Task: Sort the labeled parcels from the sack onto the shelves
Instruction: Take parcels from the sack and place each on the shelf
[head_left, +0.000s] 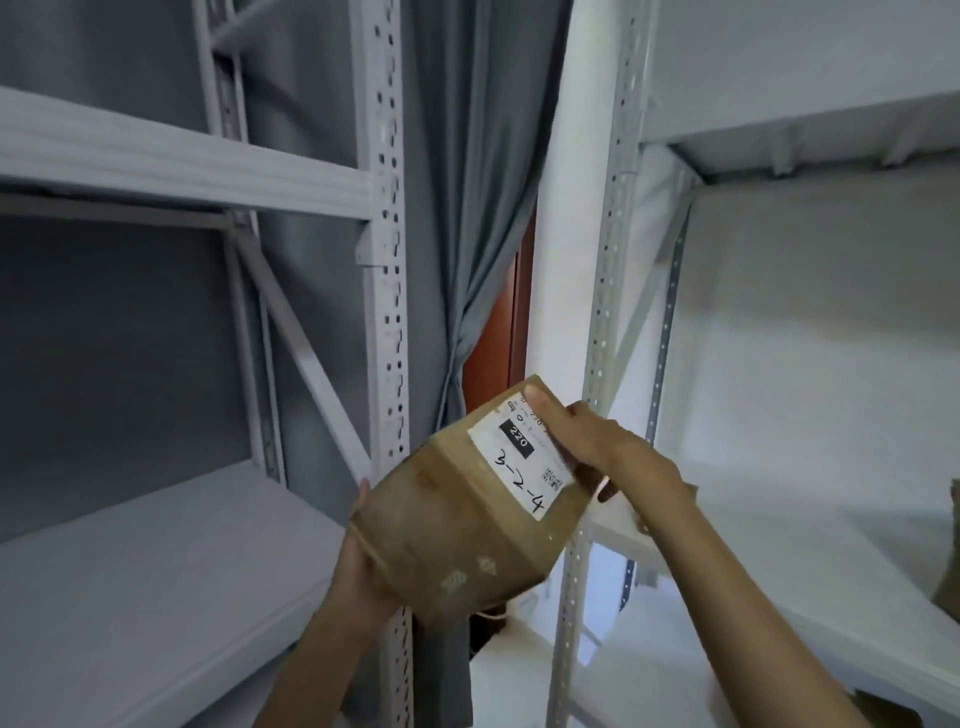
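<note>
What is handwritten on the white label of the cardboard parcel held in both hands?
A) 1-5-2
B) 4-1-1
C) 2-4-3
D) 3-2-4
D: the white label on the cardboard parcel reads 3-2-4 in black marker, below a printed 220; the left hand grips the parcel's lower edge and the right hand holds it beside the label.
</note>
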